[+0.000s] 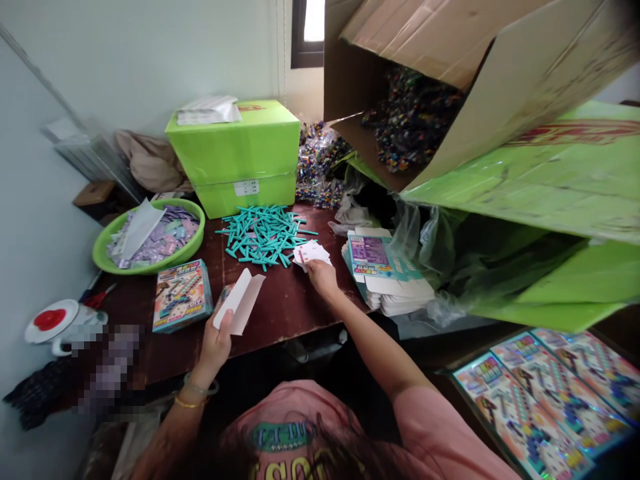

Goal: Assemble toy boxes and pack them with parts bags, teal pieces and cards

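On the dark red table point(285, 307) spreads a loose heap of teal T-shaped pieces point(267, 233). The carton point(243, 303) stands open, white flaps showing; the printed white sheets point(311, 252) are smaller and fanned. The left hand point(219, 340) is closed on the carton, the right hand point(323, 277) on the sheets' near edge. The carton rises above the left hand; the sheets lie just beyond the right fingers, beside the heap.

One head-worn camera is looking forward and down from above the near edge of the dark red-brown, smooth-topped table point(280, 303). It is viewing the table from close by, taking in the wearer's pink, short-sleeved fabric shirt point(277, 405) before it and the plain, pale wall point(150, 60) behind it. The wide view is also reaching past both table sides.
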### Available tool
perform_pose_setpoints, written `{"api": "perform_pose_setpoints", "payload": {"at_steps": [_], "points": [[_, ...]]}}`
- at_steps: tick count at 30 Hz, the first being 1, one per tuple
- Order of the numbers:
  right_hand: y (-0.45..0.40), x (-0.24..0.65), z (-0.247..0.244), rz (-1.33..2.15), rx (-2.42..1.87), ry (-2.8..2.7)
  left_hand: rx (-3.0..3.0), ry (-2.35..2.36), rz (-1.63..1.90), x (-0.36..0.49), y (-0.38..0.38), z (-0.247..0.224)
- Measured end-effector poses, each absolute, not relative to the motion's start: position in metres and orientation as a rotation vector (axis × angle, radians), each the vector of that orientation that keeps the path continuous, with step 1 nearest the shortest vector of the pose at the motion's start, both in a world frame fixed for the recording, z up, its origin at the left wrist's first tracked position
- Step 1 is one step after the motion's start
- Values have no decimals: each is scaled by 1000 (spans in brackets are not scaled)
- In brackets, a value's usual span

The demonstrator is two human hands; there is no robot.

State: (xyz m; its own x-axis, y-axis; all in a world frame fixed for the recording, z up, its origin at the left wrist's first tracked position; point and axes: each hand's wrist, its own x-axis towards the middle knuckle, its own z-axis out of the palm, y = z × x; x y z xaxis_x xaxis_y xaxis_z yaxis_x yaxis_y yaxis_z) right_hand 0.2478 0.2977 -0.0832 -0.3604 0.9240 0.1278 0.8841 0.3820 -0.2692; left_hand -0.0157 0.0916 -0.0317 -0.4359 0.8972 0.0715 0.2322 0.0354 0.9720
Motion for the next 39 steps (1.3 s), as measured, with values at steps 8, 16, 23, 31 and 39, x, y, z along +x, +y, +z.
{"api": "perform_pose_setpoints", "payload": {"at_steps": [8, 16, 23, 31, 39], "points": [[299, 252, -88, 274, -1547, -2189, 1214, 1657, 1411, -15, 90, -30], [299, 277, -38, 361, -1276, -1790, 1217, 1720, 1346, -27, 95, -25], [223, 236, 54, 73, -402, -2075, 1225, 1677, 1367, -32, 102, -19], [203, 151, -1, 110, -79, -2513, 1308, 1555, 1354, -27, 95, -18], [204, 174, 38, 547, -17, -2623, 1110, 1583, 1373, -40, 95, -15]]}}
